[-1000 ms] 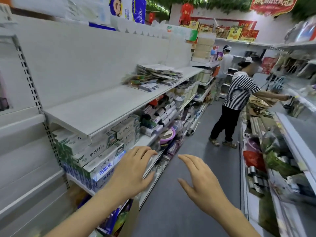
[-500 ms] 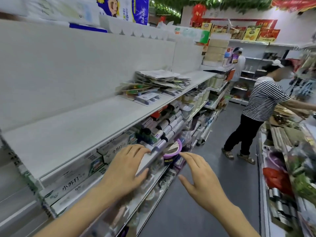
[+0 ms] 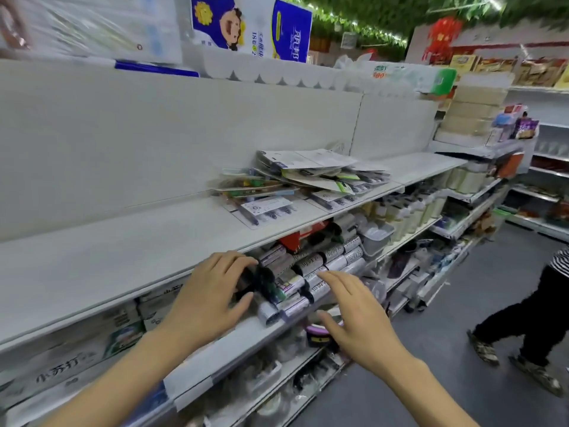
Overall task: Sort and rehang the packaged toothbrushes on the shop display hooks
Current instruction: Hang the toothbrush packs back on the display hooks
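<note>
Shelf [image 3: 154, 241] under heaped toothbrush packs [image 3: 308, 180]

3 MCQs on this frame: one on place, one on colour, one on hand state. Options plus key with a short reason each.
1. Where does the pile of packaged toothbrushes lie?
A. on the white upper shelf
B. on the floor
C. in the left hand

2. What colour is the shirt of the person at the right edge?
A. plain red
B. black and white striped
C. yellow

3. How are the two hands?
A. both grip packs
B. right hand holds a basket
C. both open, holding nothing

Key: 1 A, the pile rests flat on the shelf; 2 B, stripes show above the black trousers; 3 C, left hand and right hand have fingers spread in front of the lower shelf.
</note>
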